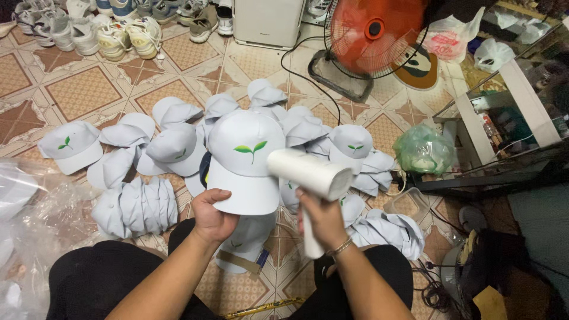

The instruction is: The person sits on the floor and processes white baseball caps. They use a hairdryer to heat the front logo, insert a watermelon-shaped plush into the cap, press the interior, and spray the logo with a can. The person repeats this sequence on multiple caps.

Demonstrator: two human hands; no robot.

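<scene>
Left hand [212,216] fingers clamp my white leaf-printed fabric cap [246,160] by its brim; right hand [323,219] grips a white plastic handheld dryer [308,173].

Head camera looks steeply down, close over the tiled floor [83,89].

Hemmed by white caps [178,148] from nine to two o'clock; bare tiled floor [83,89] at ten, beyond them.
</scene>
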